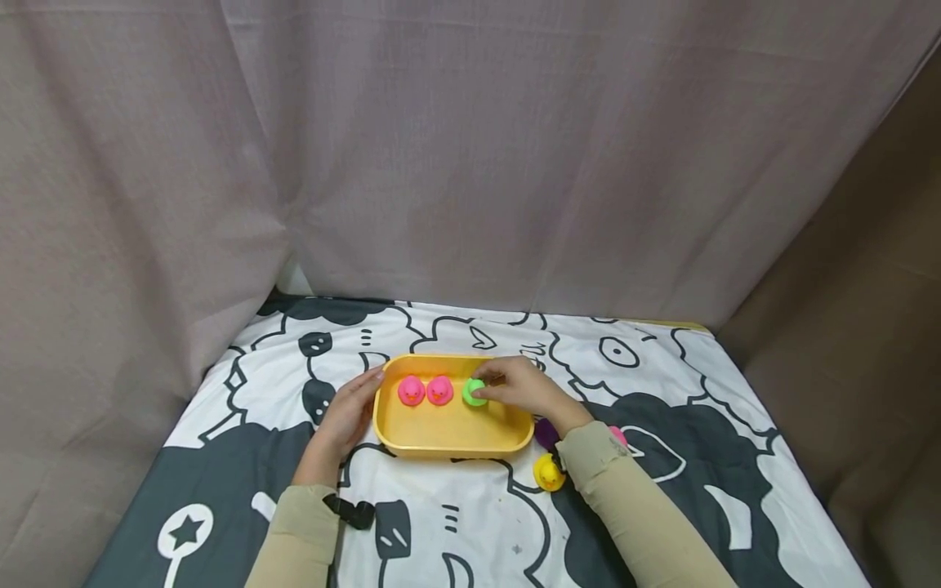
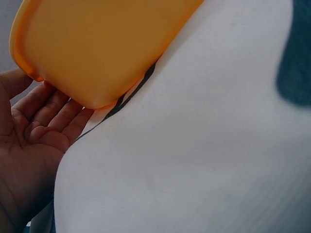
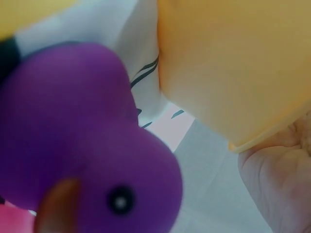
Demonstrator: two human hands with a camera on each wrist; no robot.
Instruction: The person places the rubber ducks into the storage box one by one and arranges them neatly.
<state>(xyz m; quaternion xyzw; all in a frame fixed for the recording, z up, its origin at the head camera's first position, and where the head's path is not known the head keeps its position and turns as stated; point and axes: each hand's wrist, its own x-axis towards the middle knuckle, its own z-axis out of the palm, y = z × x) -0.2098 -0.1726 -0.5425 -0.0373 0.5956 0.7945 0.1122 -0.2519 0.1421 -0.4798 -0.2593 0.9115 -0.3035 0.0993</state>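
Note:
A yellow tray point(image 1: 456, 451) lies on the patterned cloth. My left hand point(image 1: 349, 415) holds its left end, with the thumb at the rim and the fingers against the outer wall, as the left wrist view shows of the tray point(image 2: 107, 48). Two pink rubber ducks point(image 1: 411, 391) sit side by side in the tray's left half. Farther right inside it, my right hand point(image 1: 525, 385) pinches a green rubber duck point(image 1: 472, 393), partly covered by the fingers. The right wrist view shows part of that hand point(image 3: 277, 179) beyond the tray's wall point(image 3: 233, 73).
Beneath the right forearm, outside the tray, lie a purple duck point(image 3: 87, 121), a yellow duck point(image 1: 548, 473) and something pink point(image 1: 617, 435), partly hidden by the sleeve. Curtains point(image 1: 500, 163) hang behind the cloth-covered surface and at both sides.

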